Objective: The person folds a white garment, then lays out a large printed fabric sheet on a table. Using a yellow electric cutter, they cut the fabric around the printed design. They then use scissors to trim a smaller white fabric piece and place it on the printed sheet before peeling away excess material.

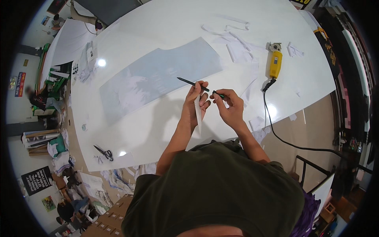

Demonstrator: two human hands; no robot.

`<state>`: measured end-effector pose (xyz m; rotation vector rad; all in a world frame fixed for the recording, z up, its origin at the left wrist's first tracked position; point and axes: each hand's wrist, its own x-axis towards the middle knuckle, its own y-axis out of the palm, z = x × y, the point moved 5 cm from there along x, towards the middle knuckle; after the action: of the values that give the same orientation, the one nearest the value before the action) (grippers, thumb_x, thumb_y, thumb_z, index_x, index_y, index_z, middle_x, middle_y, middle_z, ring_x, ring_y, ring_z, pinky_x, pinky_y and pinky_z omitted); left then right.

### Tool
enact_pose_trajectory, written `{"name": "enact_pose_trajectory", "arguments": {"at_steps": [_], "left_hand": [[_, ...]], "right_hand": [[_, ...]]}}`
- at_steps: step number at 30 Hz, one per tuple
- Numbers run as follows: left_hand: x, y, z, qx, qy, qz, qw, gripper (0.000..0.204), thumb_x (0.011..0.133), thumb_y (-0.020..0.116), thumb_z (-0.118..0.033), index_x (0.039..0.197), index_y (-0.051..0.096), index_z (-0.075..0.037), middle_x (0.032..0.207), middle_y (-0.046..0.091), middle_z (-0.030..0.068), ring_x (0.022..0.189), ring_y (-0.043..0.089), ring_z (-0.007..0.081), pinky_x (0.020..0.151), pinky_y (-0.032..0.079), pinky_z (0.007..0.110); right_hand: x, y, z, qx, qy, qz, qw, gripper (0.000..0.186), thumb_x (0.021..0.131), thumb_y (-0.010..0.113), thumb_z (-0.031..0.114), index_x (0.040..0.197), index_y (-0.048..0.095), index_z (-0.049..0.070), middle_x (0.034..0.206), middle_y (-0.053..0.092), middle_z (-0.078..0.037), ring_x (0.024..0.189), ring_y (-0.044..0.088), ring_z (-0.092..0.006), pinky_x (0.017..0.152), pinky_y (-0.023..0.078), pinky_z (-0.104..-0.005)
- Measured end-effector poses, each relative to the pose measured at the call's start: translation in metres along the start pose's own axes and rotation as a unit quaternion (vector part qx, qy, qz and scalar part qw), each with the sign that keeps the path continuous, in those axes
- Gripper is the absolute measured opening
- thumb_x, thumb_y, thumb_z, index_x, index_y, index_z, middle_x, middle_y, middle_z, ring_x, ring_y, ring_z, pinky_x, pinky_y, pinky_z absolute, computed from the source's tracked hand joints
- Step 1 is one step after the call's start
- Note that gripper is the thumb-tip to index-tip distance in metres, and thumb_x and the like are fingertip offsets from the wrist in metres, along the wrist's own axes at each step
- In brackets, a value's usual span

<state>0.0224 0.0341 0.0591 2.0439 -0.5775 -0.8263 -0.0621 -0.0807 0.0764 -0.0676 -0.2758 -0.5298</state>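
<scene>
My left hand [199, 98] is closed on a long dark pen [186, 81], which points up and to the left, and a narrow white strip [198, 120] hangs from the same hand. My right hand [229, 106] pinches a short dark piece with green on it [219, 95], just right of the pen's end; I cannot make out exactly what it is. Beyond both hands a pale blue-grey sheet [162, 67] with a faint white print lies on the white table [130, 27].
A yellow electric cutter [275, 63] with a black cord lies at the right, near paper scraps [237, 49]. Black scissors [103, 152] lie near the table's left front. Cluttered shelving stands at the right edge. People [56, 23] and heaped materials line the left side.
</scene>
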Motion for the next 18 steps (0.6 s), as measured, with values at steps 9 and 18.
{"name": "enact_pose_trajectory", "arguments": {"at_steps": [9, 18], "left_hand": [[0.003, -0.007, 0.009, 0.092, 0.002, -0.058, 0.994, 0.034, 0.1, 0.067, -0.033, 0.119, 0.058, -0.006, 0.112, 0.066, 0.0037, 0.056, 0.045, 0.0045, 0.05, 0.037, 0.021], [-0.005, -0.032, 0.016, 0.119, -0.06, -0.072, 0.988, 0.034, 0.101, 0.064, -0.031, 0.117, 0.061, -0.001, 0.109, 0.071, 0.0066, 0.051, 0.04, 0.0032, 0.05, 0.034, 0.02]], "right_hand": [[0.007, 0.002, -0.013, -0.045, 0.007, 0.012, 0.999, 0.015, 0.094, 0.067, 0.003, 0.108, 0.068, -0.003, 0.092, 0.074, -0.014, 0.086, 0.074, -0.0199, 0.077, 0.056, -0.0304], [0.019, -0.005, -0.032, -0.053, 0.057, 0.12, 0.99, 0.025, 0.098, 0.058, 0.003, 0.123, 0.061, 0.0, 0.086, 0.071, -0.014, 0.077, 0.07, -0.0215, 0.072, 0.054, -0.034]]}}
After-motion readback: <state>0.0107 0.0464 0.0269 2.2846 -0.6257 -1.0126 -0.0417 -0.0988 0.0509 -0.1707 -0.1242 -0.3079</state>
